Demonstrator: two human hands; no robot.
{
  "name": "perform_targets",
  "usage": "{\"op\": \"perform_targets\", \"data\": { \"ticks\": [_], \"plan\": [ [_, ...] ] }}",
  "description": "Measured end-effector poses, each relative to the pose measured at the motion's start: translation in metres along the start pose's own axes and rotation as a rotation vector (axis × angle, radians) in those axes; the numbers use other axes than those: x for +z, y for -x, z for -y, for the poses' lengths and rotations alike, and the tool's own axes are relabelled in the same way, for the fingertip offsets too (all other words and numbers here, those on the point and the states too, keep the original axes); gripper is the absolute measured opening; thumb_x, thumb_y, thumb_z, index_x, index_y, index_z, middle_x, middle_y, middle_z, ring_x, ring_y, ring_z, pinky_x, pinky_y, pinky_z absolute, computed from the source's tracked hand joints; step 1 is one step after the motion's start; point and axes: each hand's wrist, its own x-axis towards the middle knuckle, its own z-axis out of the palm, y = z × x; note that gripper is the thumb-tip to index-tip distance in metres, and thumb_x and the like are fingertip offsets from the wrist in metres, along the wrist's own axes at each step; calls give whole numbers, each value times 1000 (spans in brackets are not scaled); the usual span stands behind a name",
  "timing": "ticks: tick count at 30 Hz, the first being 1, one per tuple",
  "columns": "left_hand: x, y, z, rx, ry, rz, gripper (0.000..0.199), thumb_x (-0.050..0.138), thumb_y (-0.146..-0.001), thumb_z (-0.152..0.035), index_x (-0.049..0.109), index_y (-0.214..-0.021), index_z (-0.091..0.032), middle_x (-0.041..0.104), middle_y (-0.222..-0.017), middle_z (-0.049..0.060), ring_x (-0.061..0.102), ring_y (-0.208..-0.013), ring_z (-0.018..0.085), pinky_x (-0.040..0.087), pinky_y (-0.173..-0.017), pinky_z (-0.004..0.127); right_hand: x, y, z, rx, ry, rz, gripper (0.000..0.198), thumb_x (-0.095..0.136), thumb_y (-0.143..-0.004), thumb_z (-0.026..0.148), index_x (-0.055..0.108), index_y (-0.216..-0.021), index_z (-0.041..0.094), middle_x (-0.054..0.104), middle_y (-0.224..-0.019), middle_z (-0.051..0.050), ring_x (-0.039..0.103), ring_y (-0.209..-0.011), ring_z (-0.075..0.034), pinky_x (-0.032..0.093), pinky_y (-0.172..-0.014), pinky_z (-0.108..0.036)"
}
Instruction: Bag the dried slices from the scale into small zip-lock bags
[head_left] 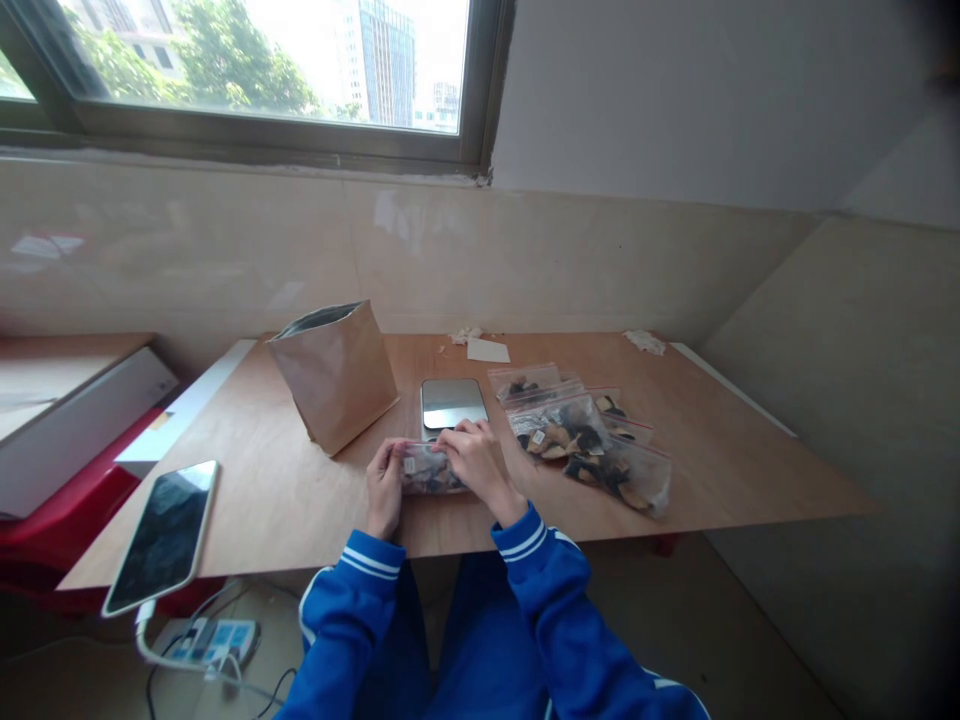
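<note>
Near the table's front edge, a clear zip bag [430, 478] with dark and tan dried pieces inside lies between my hands. My left hand [385, 482] pinches its left end, thumb and fingers closed on the plastic. The fingers of my right hand [480, 462] are closed on the bag's top edge, toward its right side; that hand hides the right end. Just behind the bag sits a small digital scale [451, 403] with a shiny plate, its front partly covered by my right fingers.
A brown paper bag [341, 385] stands upright at left, its top open. Several filled zip bags [562, 430] are piled at right. A phone [166, 535] with a charging cable overhangs the table's left front edge. White paper [488, 351] and scraps lie at the back.
</note>
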Motion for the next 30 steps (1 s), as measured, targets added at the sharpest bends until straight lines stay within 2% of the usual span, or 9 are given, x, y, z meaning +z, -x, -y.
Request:
{"op": "perform_targets", "data": {
  "ticks": [4,7,10,14,19,22,25,28,30],
  "plan": [
    [-1,0,0,-94,117,-45,42,56,-83,-56,68,-84,-16,66,-76,3,60,-71,16,49,-64,25,-4,2,-1,10,4,-20,22,55,-94,35,72,-85,24,65,-79,-3,56,-79,-17,34,-77,-29],
    [-1,1,3,-142,179,-35,45,58,-81,-58,69,-86,-15,68,-78,5,62,-72,17,50,-66,27,-11,5,-3,26,-22,-21,21,55,-95,28,73,-83,26,66,-78,-1,57,-79,-16,35,-79,-29],
    [-1,0,6,-162,216,-13,44,61,-79,-57,70,-87,-14,68,-78,4,62,-71,17,50,-65,27,-15,7,-6,37,-23,-20,22,56,-94,26,73,-82,25,67,-79,-1,59,-81,-16,35,-80,-29],
    [-4,-2,11,-158,225,-111,44,63,-78,-57,68,-81,-14,65,-71,2,58,-64,14,47,-60,24,-16,10,-10,83,-35,-62,21,58,-93,33,74,-83,25,69,-79,-3,59,-81,-18,37,-79,-30],
    [-6,-2,14,-177,230,-142,44,64,-76,-58,68,-78,-14,65,-68,1,58,-63,14,46,-60,24,-16,16,-17,114,-144,-80,19,60,-91,22,74,-79,26,72,-79,0,61,-79,-17,39,-81,-30],
    [-5,-3,11,-245,353,-157,46,67,-71,-60,67,-77,-14,66,-68,1,59,-63,14,48,-61,25,-14,20,-21,156,-263,-115,17,61,-90,25,74,-80,25,73,-80,-1,63,-81,-18,42,-80,-30],
    [-3,-3,6,-288,437,-153,48,71,-67,-61,67,-73,-14,67,-67,2,60,-62,14,50,-63,27,-9,25,-24,234,-477,-155,23,59,-90,36,72,-78,22,72,-80,-4,65,-81,-20,47,-77,-31],
    [-2,-1,2,-296,407,-46,47,68,-72,-60,69,-75,-13,68,-70,5,61,-64,16,50,-65,29,-10,28,-30,350,-737,-187,33,60,-85,49,69,-77,19,73,-77,-6,68,-77,-21,51,-74,-32],
    [-2,1,0,-265,334,25,45,65,-76,-57,71,-77,-12,69,-73,7,61,-66,15,49,-65,27,-15,30,-39,446,-885,-259,39,62,-81,57,65,-78,18,72,-71,-6,68,-71,-21,52,-71,-32]
  ]
}}
